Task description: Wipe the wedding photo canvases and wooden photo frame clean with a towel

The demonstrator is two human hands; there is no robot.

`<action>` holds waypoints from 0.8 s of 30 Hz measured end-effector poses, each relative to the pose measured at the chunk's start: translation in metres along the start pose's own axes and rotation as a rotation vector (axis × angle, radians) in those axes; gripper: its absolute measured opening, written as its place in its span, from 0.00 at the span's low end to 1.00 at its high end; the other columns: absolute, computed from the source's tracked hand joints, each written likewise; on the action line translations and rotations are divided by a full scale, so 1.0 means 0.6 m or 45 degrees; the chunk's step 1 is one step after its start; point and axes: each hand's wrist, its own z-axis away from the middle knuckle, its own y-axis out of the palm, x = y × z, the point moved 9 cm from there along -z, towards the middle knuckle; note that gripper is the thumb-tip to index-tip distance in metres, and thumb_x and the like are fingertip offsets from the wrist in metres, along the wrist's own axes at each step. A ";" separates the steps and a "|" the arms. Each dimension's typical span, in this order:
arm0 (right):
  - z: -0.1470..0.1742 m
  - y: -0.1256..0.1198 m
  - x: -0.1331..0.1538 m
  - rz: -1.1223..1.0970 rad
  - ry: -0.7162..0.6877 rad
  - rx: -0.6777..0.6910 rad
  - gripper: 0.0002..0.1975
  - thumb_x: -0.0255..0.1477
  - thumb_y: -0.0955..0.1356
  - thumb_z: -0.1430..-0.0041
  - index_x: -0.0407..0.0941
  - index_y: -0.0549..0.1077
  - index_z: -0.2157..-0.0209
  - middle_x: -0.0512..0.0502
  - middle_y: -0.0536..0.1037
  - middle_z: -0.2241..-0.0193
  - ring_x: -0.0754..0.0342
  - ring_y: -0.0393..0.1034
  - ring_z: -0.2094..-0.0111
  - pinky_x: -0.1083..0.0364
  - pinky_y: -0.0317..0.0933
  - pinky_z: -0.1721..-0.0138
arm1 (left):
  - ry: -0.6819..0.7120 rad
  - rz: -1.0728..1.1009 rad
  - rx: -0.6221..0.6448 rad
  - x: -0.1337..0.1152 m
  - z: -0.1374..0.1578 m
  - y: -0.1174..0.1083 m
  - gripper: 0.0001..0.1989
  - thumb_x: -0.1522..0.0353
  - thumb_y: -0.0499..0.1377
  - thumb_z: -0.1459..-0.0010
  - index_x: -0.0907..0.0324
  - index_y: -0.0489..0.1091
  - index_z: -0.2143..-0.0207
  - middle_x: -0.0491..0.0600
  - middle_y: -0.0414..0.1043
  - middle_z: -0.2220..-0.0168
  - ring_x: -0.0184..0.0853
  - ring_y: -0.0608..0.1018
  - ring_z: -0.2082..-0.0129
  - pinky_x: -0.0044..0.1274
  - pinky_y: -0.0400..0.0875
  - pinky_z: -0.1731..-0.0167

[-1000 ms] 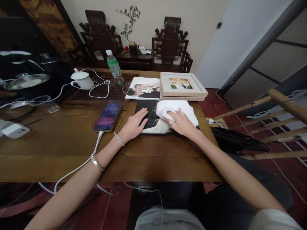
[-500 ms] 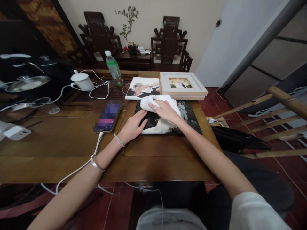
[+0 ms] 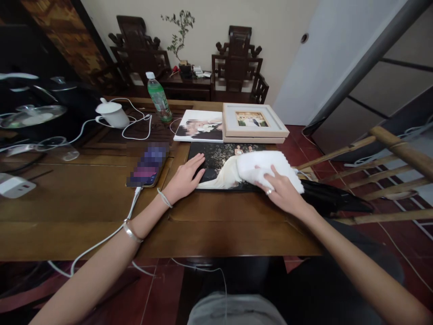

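Note:
A dark wedding photo panel [image 3: 213, 158] lies flat on the wooden table [image 3: 216, 225]. My right hand [image 3: 282, 192] presses a white cloth [image 3: 262, 162] onto the panel's right part, fingers bent over the fabric; the cloth hides that part of the picture. At the panel's left edge rests my left hand [image 3: 186, 178], fingers stretched out and flat, holding nothing. Behind the panel are a white photo panel [image 3: 199, 126] and a light wood picture frame [image 3: 255, 122], which sits on another one.
Left of my left hand lies a phone [image 3: 149, 164] with a white charging cable [image 3: 130, 207]. Farther back stand a green-labelled bottle [image 3: 158, 97], a white lidded cup [image 3: 112, 113] and a clear plastic cup [image 3: 61, 149]. A bamboo chair [image 3: 402, 153] is at the right.
My right hand has moved the cloth from the panel's upper left to its right side, nearer to me. My left hand stays at the left edge.

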 end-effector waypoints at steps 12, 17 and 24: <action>-0.037 -0.010 -0.015 -0.094 0.022 0.162 0.15 0.38 0.58 0.34 0.46 0.70 0.69 0.42 0.78 0.67 0.42 0.73 0.63 0.46 0.62 0.57 | 0.018 -0.005 0.016 0.007 0.000 0.002 0.25 0.62 0.46 0.34 0.66 0.61 0.40 0.60 0.58 0.36 0.41 0.59 0.34 0.39 0.56 0.38; -0.130 -0.022 -0.078 -0.147 0.073 -0.033 0.17 0.40 0.59 0.36 0.45 0.69 0.71 0.43 0.77 0.67 0.43 0.70 0.63 0.49 0.60 0.59 | 0.013 -0.004 0.031 0.007 0.000 0.003 0.25 0.62 0.46 0.34 0.66 0.60 0.39 0.59 0.57 0.35 0.40 0.58 0.34 0.39 0.56 0.37; -0.094 0.004 -0.042 -0.042 0.021 0.013 0.13 0.33 0.58 0.35 0.45 0.71 0.66 0.41 0.79 0.61 0.41 0.73 0.58 0.43 0.57 0.49 | -0.025 -0.012 0.017 0.001 0.003 0.005 0.25 0.63 0.45 0.34 0.66 0.60 0.39 0.59 0.56 0.35 0.40 0.57 0.34 0.41 0.56 0.38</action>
